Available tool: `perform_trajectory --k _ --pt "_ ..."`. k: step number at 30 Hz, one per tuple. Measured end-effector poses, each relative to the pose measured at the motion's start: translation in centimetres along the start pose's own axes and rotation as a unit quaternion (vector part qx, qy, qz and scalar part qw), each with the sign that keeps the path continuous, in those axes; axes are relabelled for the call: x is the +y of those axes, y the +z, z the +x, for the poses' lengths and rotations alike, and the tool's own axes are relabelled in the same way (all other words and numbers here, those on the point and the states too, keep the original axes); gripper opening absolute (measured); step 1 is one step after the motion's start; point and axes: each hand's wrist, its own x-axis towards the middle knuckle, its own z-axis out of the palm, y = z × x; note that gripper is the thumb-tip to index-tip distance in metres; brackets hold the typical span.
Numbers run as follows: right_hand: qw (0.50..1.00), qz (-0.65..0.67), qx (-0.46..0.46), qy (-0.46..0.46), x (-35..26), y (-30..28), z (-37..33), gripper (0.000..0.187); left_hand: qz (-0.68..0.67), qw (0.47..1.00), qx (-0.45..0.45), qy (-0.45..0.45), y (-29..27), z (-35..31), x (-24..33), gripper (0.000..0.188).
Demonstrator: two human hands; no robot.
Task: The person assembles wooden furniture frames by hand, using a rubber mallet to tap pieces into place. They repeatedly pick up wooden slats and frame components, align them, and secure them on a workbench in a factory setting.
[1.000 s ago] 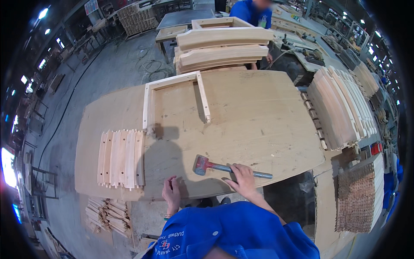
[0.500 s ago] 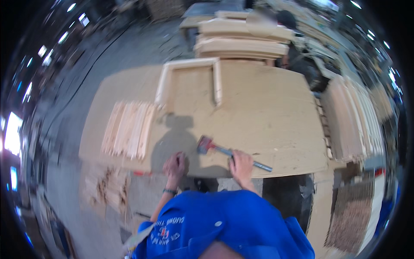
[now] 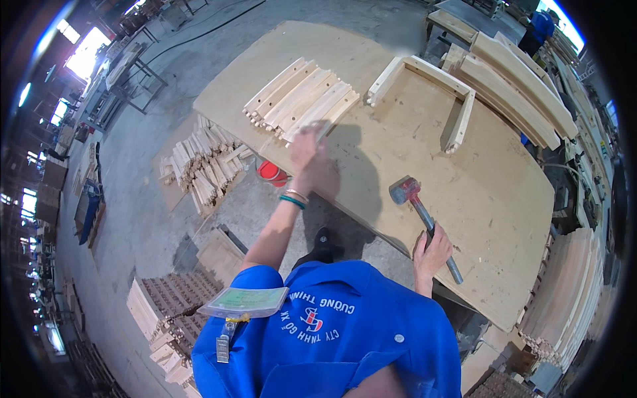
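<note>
My right hand (image 3: 432, 253) is closed round the dark handle of a mallet (image 3: 421, 209), which lies on the table with its worn grey and red head pointing away to the left. My left hand (image 3: 309, 159), smeared by motion, reaches over the table's near left edge. Its fingers are at the near ends of a row of pale wooden slats (image 3: 302, 98) with drilled holes; whether they touch is too blurred to tell. Right of the slats, a three-sided wooden frame (image 3: 431, 71) lies with its open side toward me.
The table (image 3: 494, 199) has a brown board top. Curved wooden pieces (image 3: 511, 93) are stacked beyond its far right side; more boards (image 3: 561, 298) stand at the right. On the floor at left are a red bucket (image 3: 271, 172), a pile of sticks (image 3: 202, 162) and stacked wood (image 3: 172, 298).
My view has swung round to the left. My left hand has gone from the table's near edge out to the slats. The right hand stays on the mallet handle.
</note>
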Motion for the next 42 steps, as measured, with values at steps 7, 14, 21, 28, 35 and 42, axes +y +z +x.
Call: perform_trajectory --k 7,14,21,28,35,42 --pt "0.992 0.117 0.035 -0.013 -3.6 -0.9 2.2 0.035 0.063 0.996 -0.022 -0.064 -3.2 9.8 -11.2 0.049" --pt "0.82 0.494 -0.245 0.152 -17.9 6.9 8.9 0.034 -0.052 0.954 -0.256 -0.146 -3.7 16.5 -23.5 0.075" --pt "0.756 0.474 -0.349 0.284 -31.7 15.8 18.2 0.084 -0.187 0.891 -0.39 -0.138 -0.8 17.1 -28.4 0.072" --pt "0.843 0.433 -0.214 0.238 -34.1 21.1 20.0 0.09 -0.189 0.88 -0.386 -0.201 -2.4 17.1 -26.9 0.08" --pt "0.816 0.407 -0.317 0.262 -30.5 20.7 19.1 0.084 -0.441 0.824 -0.169 -0.312 -9.0 11.6 -27.3 0.068" --pt "0.8 0.474 -0.301 0.211 -21.6 20.0 22.2 0.065 -0.187 0.847 0.106 -0.487 -16.4 -7.5 -27.4 0.043"
